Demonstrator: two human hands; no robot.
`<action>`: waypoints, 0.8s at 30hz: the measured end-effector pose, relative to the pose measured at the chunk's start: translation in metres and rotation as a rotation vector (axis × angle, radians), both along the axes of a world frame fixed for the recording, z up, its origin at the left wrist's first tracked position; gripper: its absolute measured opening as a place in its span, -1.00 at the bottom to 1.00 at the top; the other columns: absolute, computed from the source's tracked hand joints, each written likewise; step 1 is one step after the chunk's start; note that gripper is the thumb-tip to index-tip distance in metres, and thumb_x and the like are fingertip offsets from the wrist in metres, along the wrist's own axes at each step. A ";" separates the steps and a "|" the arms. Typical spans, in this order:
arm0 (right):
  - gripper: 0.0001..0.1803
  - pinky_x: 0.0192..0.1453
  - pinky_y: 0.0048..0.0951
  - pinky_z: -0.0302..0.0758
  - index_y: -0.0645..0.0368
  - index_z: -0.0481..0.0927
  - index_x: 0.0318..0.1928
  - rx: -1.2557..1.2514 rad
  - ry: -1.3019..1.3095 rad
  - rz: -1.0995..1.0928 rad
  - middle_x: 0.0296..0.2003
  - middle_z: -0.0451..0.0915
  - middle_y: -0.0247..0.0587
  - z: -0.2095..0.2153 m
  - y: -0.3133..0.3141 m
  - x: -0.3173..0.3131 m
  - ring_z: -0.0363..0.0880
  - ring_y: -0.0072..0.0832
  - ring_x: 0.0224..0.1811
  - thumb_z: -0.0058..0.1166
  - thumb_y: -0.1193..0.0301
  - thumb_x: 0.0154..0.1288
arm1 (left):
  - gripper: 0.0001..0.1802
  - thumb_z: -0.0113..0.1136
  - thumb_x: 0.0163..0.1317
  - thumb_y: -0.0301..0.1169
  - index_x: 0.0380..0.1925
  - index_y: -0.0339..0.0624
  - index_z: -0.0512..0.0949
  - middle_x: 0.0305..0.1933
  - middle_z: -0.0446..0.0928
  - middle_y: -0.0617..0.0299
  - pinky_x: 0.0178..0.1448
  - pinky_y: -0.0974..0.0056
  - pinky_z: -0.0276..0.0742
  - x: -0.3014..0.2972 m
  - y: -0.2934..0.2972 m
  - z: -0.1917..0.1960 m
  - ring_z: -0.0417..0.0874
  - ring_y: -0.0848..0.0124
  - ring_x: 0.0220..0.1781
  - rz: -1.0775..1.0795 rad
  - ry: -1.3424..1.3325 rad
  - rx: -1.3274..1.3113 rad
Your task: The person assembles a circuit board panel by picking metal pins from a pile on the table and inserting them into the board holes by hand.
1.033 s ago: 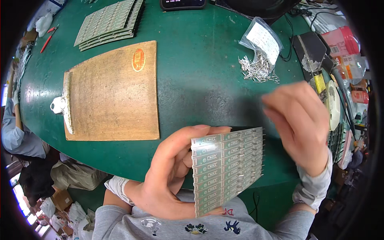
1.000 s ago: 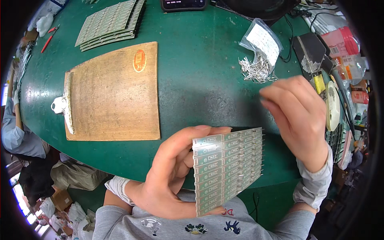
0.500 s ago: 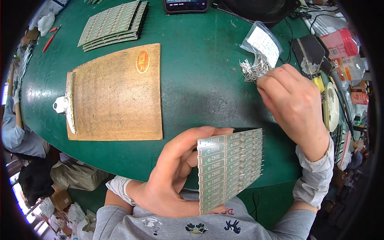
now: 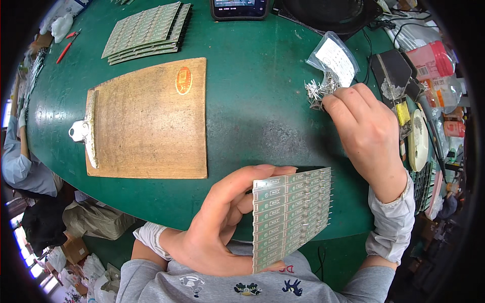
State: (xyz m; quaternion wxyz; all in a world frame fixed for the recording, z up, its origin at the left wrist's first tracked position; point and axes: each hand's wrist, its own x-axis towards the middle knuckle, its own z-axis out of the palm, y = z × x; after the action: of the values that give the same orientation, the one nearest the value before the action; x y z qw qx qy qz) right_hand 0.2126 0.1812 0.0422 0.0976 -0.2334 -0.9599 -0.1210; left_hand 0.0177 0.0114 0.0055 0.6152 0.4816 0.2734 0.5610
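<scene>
Up to the metal pins, upper right, goes the right hand, fingers curled; I can't tell whether they've closed on any. Lower centre, the left hand grips the circuit board, probably light, stiff, best held by opposite edges.

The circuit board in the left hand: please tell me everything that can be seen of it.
The circuit board is a thin, flat panel, grey-green, divided into parallel strips with pale printed outlines. Silvery, metallic-looking pins stick out from its right part. It is held up at the table, tilted, printed face toward the camera. The left hand grips it from its left side, with fingers at the top and bottom edges.
</scene>
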 end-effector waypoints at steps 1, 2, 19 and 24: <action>-0.73 -0.32 -0.35 0.52 0.24 0.58 -0.26 0.000 0.001 0.002 -0.32 0.56 -0.22 0.000 0.000 0.000 0.57 -0.32 -0.30 0.27 0.60 -0.06 | 0.22 0.54 -0.12 -0.67 0.42 -0.28 -0.15 0.49 0.01 -0.26 0.50 0.09 0.16 0.000 0.000 0.000 0.16 0.06 0.52 -0.007 -0.014 -0.002; -0.73 -0.33 -0.36 0.51 0.24 0.58 -0.26 0.001 0.006 0.001 -0.33 0.55 -0.22 -0.001 0.000 0.000 0.56 -0.32 -0.31 0.27 0.61 -0.06 | 0.22 0.54 -0.12 -0.67 0.43 -0.28 -0.15 0.49 0.02 -0.26 0.50 0.09 0.16 -0.001 0.001 0.000 0.17 0.06 0.52 -0.014 -0.029 -0.003; -0.72 -0.36 -0.41 0.53 0.31 0.59 -0.27 -0.534 0.535 0.150 -0.36 0.65 -0.07 0.025 -0.034 -0.006 0.65 -0.29 -0.35 0.20 0.81 -0.03 | 0.13 0.48 -0.04 -0.67 0.43 -0.27 -0.09 0.50 0.01 -0.18 0.52 0.10 0.14 0.005 0.000 -0.007 0.16 0.10 0.53 -0.023 -0.099 0.030; -0.80 -0.29 -0.41 0.48 0.21 0.63 -0.28 -0.908 0.643 0.206 -0.34 0.63 -0.13 0.018 -0.041 -0.007 0.58 -0.37 -0.36 0.36 0.53 0.05 | 0.08 0.47 -0.02 -0.66 0.42 -0.29 -0.05 0.49 0.02 -0.17 0.52 0.06 0.17 0.006 0.001 -0.007 0.19 0.11 0.51 -0.032 -0.088 0.047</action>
State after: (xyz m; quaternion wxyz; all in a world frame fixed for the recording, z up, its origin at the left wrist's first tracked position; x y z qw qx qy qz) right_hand 0.2059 0.1400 0.0598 0.2860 -0.1821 -0.8555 0.3913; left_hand 0.0235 0.0120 -0.0018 0.6242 0.4751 0.2252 0.5779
